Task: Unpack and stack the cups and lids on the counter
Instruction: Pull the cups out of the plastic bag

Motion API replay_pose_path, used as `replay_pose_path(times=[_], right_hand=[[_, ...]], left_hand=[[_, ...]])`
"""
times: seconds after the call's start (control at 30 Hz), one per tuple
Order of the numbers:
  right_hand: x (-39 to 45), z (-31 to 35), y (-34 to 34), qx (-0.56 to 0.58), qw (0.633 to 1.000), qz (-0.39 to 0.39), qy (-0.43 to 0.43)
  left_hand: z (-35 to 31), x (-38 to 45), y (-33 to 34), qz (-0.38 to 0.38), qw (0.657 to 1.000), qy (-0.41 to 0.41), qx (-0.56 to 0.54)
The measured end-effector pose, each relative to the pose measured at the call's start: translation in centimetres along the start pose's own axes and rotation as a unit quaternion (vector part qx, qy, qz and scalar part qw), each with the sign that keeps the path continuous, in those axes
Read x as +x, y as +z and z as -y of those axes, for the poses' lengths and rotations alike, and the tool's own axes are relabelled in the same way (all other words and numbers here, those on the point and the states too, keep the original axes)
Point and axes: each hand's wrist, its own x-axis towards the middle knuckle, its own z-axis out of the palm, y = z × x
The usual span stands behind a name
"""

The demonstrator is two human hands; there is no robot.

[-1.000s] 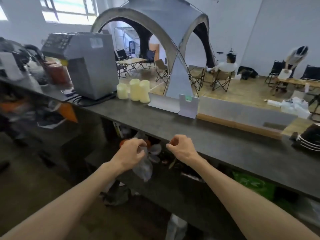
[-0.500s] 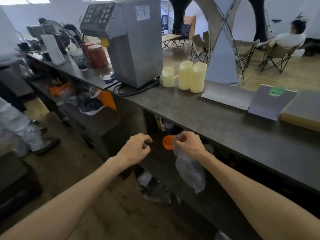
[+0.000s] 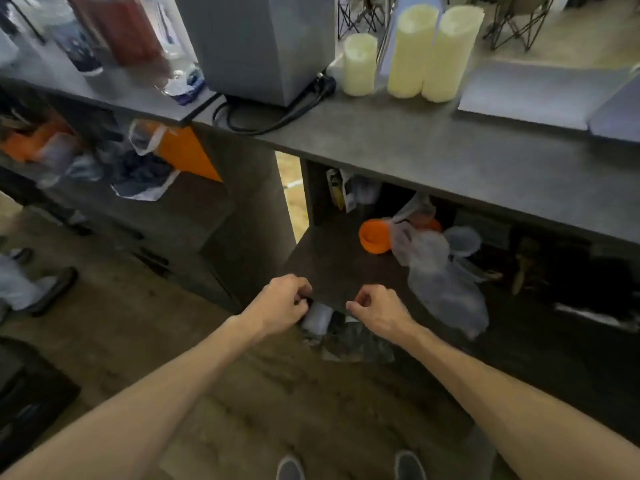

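Left hand (image 3: 282, 304) and right hand (image 3: 375, 311) curled, holding nothing visible. Cups (image 3: 414, 51) stacked on counter (image 3: 398, 147); plastic bag (image 3: 440, 278) on shelf (could slide off if snagged).

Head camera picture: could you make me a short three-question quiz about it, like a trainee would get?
1. True or false: the cream cup stacks stand on the counter, beside the grey machine.
2. Where does the orange cup lie? A) on the counter B) on the shelf under the counter C) on the floor
3. Fill in: the clear plastic bag hangs over the shelf edge to the ____ of the right hand.

The left hand is curled beside the right, both low at the shelf's front edge.

Key: 1 true; 2 B; 3 right.
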Motion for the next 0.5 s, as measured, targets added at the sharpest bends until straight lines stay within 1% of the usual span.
replay_pose_path(times=[0.1,0.23,0.33,0.4,0.5], right_hand=[[0.1,-1.5,5.6,0.025,0.998,0.025,0.056],[1.6,-4.8,12.9,0.033,0.993,0.026,0.11],[5.2,-6.7,16.8,0.049,0.991,0.027,0.123],[7.3,-7.4,18.0,0.064,0.991,0.028,0.115],[10.8,-10.3,22.3,0.073,0.992,0.003,0.099]], left_hand=[[4.2,0.7,2.0,0.054,0.998,-0.015,0.01],[8.9,2.8,6.4,0.125,0.99,-0.012,0.06],[12.4,5.5,10.8,0.126,0.989,-0.013,0.071],[13.2,6.6,12.7,0.121,0.99,-0.024,0.062],[15.8,8.2,18.9,0.103,0.993,-0.04,0.048]])
